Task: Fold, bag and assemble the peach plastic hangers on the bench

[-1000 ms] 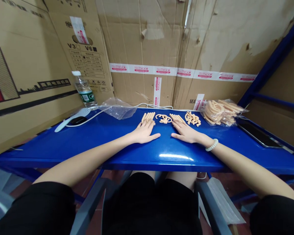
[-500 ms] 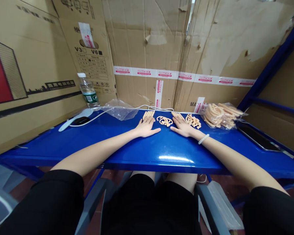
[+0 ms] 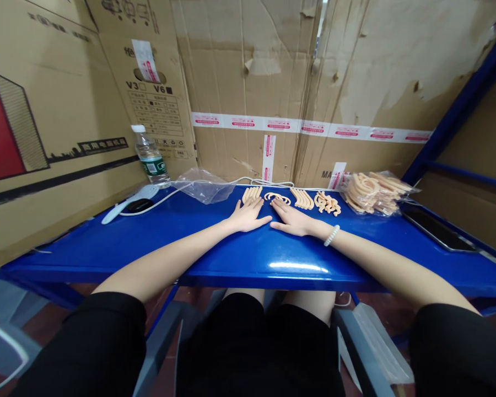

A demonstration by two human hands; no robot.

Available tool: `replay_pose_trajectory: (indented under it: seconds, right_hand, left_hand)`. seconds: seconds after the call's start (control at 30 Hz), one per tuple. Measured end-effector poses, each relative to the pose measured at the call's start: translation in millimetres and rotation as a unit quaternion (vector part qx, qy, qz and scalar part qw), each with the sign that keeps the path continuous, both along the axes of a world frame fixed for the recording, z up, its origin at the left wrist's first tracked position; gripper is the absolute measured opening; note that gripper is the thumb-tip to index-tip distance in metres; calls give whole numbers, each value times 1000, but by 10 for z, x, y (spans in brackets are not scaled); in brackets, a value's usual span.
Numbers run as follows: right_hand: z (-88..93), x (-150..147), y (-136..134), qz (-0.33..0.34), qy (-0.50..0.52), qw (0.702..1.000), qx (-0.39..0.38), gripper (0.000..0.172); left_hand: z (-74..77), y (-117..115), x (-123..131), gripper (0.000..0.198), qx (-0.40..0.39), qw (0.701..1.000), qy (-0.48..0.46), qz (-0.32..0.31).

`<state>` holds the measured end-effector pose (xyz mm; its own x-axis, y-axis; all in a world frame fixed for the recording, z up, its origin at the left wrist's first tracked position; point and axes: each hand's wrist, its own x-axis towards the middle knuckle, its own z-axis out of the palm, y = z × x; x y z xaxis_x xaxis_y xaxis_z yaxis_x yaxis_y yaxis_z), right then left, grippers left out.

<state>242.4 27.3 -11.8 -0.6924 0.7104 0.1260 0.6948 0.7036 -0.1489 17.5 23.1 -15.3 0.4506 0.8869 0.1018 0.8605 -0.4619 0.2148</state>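
Observation:
My left hand [image 3: 247, 215] lies flat and open on the blue metal table [image 3: 215, 248], its fingertips touching a row of straight peach plastic pieces [image 3: 252, 193]. Beside it, my right hand [image 3: 291, 219], with a white bead bracelet on the wrist, also lies flat and open; its fingertips reach a small heap of curved peach pieces [image 3: 277, 197]. A row of bent peach pieces [image 3: 302, 198] and another small heap [image 3: 327, 203] lie just right of it. Neither hand holds anything.
A clear bag of more peach pieces [image 3: 374, 192] sits at the back right, a dark phone [image 3: 437, 231] beyond it. At the back left are a crumpled plastic bag [image 3: 202, 184], a water bottle [image 3: 149, 155] and a white corded device [image 3: 126, 202]. Cardboard boxes wall the table in.
My right hand has slid left, from the row of bent pieces to the heap of curved pieces, uncovering that row. My left hand has stayed in place. The view shifted slightly.

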Motion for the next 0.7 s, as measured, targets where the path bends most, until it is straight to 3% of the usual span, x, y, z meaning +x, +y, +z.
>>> replay_pose_trajectory:
  seconds: [0.2,0.4,0.57,0.7]
  right_hand:
    - [-62,-100,233,-25,18,999,9,116]
    - [-77,-41,169,-5,47,996,70,99]
    - [9,-29,91,13,14,994,104,88]
    - [178,37,18,55,-15,990,133,75]
  left_hand:
    - [-23,10,-19,77,5,1000,16,6]
    - [-24,-21,-31,76,16,1000,3,15]
    - [-10,-50,-43,73,23,1000,-2,11]
    - [6,-62,-65,72,37,999,5,-2]
